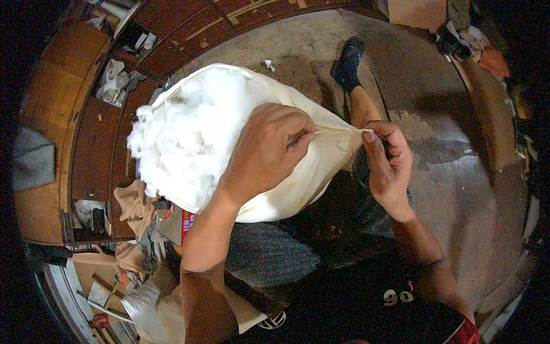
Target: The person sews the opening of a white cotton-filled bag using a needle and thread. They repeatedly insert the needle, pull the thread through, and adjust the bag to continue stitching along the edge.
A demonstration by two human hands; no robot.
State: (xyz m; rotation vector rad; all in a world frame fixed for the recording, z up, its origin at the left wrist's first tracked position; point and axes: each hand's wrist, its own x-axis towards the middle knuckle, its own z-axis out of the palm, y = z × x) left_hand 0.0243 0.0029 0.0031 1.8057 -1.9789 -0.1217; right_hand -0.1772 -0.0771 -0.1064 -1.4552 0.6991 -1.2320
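Observation:
Across my lap lies a cream cloth cushion cover (326,163), its wide mouth facing left. White fluffy stuffing (183,129) fills it and bulges out past the rim. With thumb and fingers closed, my left hand (266,149) pinches the cover's edge near the right corner, its wrist passing in front of the stuffing. My right hand (391,163) grips the pointed tip of that corner between thumb and fingers, and the edge is stretched between both hands. Whether a needle or thread is in either hand cannot be made out.
Wooden drawers (200,28) line the far left, with a wooden worktop (46,103) and cubbies holding white rolls (114,80). Tan cloth (134,203) and scraps lie at my left. My leg in a dark sock (348,63) stretches over the worn floor (452,195). Cardboard (417,12) stands far right.

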